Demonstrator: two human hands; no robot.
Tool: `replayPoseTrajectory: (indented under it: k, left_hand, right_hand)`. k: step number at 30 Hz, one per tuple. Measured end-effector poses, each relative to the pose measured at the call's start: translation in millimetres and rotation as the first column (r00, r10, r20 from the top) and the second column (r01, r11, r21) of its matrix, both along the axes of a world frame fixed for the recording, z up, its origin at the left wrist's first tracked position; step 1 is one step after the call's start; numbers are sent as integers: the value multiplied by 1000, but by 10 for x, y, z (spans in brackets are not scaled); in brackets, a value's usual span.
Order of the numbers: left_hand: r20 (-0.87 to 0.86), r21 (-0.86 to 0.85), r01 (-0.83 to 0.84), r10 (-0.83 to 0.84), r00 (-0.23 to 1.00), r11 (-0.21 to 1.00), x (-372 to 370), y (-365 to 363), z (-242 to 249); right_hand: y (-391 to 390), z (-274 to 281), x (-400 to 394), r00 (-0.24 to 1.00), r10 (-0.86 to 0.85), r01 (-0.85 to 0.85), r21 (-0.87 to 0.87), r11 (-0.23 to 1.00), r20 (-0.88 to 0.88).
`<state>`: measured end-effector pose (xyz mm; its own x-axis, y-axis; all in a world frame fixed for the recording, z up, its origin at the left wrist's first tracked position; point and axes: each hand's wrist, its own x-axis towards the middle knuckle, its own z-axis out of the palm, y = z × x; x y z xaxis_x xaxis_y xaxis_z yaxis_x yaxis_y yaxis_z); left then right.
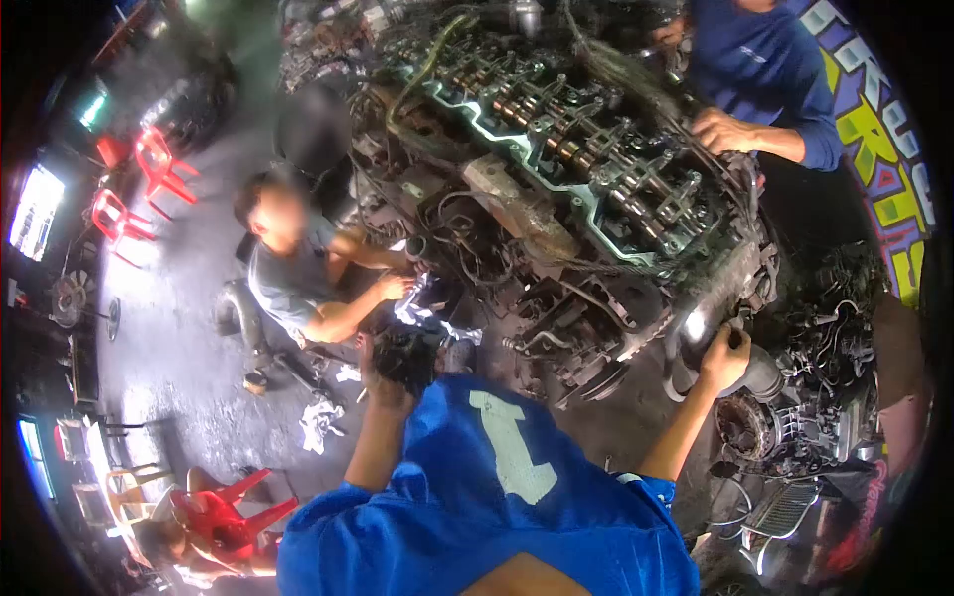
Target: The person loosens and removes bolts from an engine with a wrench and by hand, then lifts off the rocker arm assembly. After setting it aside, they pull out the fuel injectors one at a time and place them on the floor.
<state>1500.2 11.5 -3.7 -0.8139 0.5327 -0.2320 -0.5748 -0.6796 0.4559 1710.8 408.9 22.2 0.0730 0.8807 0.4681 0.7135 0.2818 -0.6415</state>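
Observation:
A large engine (556,149) with its valve gear and camshaft exposed fills the middle of the view. Close to its front lower right corner is my right hand (727,360), its fingers curled together as in a pinch; whatever they hold is too small or hidden to name. A dark curved hose (678,372) passes just left of it. In shadow on the other side, my left hand (381,372) is closed at the edge of a dark, blocky part (409,360), whose kind I cannot make out. Most of that hand's fingers are hard to see.
A co-worker (288,258) crouches at the left, hands near crumpled silvery foil or rag (422,298). Another person in a blue sleeve (765,79) leans on the engine's far right. A second engine (805,387) stands at right. Red chairs (164,164) and a curved pipe (243,318) are on the left.

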Motion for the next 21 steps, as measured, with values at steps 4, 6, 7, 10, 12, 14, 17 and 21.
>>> replayPoseTrajectory:
  k: [4,6,7,10,12,14,17,21]
  left_hand:
    - [-45,29,-49,50,998,998,-164,151,-43]
    - [-73,118,22,-14,997,993,-160,173,28]
    - [-87,127,40,-29,996,991,-158,181,29]
    - [-153,100,22,-6,988,995,-144,174,35]
    - [-128,59,-8,16,992,998,-50,136,10]
    - [-71,28,-29,31,997,999,61,74,44]
    - [-40,-45,-87,85,996,995,293,-78,42]
    - [42,-74,-165,168,985,984,661,-266,49]
  right_hand:
    - [18,-42,18,1000,-27,27,29,999,13]
    - [67,-66,53,999,-16,15,19,1000,31]
    - [107,-107,77,1000,24,-23,53,998,-2]
    - [117,-115,87,1000,15,-16,44,999,19]
    - [99,-84,83,999,-2,1,34,999,55]
    - [76,-55,63,999,-11,9,27,1000,52]
    - [76,-35,35,998,-32,31,4,999,58]
    - [108,-52,28,999,-13,14,-5,1000,52]
